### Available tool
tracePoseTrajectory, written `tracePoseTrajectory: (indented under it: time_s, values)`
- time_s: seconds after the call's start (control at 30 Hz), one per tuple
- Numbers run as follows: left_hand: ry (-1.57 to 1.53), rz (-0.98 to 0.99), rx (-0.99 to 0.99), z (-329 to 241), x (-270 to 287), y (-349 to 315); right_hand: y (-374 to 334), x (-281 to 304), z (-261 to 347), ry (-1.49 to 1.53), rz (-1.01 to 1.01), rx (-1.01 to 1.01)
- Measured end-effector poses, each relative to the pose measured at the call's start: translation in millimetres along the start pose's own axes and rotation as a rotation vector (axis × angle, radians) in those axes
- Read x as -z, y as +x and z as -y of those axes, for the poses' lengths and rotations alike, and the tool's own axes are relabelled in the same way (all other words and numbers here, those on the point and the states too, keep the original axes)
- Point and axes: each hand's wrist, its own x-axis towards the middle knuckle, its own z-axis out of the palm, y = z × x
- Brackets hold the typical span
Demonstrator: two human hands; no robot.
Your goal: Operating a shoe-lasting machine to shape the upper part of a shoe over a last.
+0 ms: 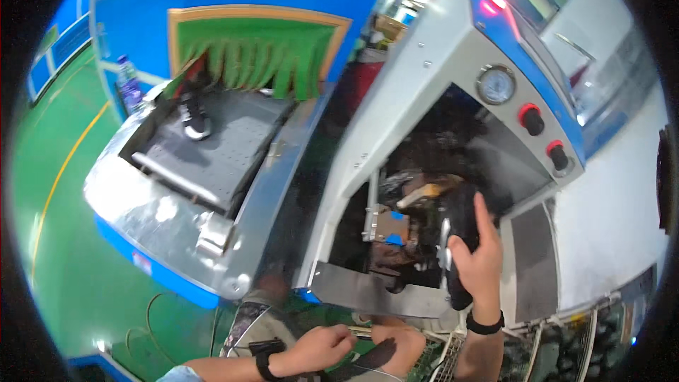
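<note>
My right hand grips a black shoe with a pale sole edge, its thumb and fingers on the upper. The shoe stands on end at the front opening of a grey-white machine. Inside that opening, left of the shoe, is a metal block with blue patches. A yellowish part shows just above the block. Low in the picture, my left hand hangs over my lap with curled fingers, and nothing shows in it.
Two red-ringed knobs and a round gauge sit on the machine's right side. At the left, a conveyor carries a black-and-white shoe before a green strip curtain. A bottle stands beside it. Racks line the lower right.
</note>
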Motion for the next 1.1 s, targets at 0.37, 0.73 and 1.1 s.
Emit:
tracePoseTrajectory:
  time_s: [0.37,0.73,1.1]
  values:
    - [-0.006,-0.071,-0.174,-23,-24,-15,-41,5,30,-0.049,-0.109,-0.030]
    - [-0.127,-0.310,-0.465,-106,2,14,-72,-1,28,-0.276,-0.256,-0.280]
    - [-0.125,-0.144,-0.234,-107,-12,-19,-158,-13,54,-0.549,-0.252,-0.205]
